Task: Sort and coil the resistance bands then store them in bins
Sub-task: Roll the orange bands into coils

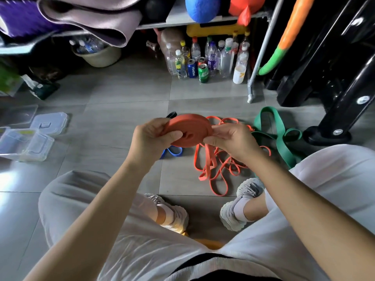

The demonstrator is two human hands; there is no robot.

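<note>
Grey tile floor (125, 94) under me, squatting by the shelf with a row of empty bottles (203, 57) at 12 o'clock. The task's thing right now is the red coil (188, 129), a band wound into a flat disc, held up off the floor between both hands, dead centre in front of me.

Why hold it like this? My guess is that a wound band wants to spring open, so it gets clamped from both sides. My left hand (154, 136) has the 9 o'clock edge, with the thumb flat on the top face and the fingers curled round the rim. My right hand (229, 138) pinches the 3 o'clock edge with thumb and fingertips pressed together. That's probably where the loose tail ends, but I can't tell, since my fingers cover it.

The unsorted stuff is spread on the floor in reach: a tangle of orange bands (215, 171) at 5 o'clock of the coil, a wide green band (274, 122) at 3, a blue band (172, 153) just below the coil, and a bit of black band (172, 114) poking out behind it. The clear bins (26, 147) sit open at my 9 o'clock, well apart from the coil, with a lid (49, 123) off beside them, so dropping it in should only take a reach left.
</note>
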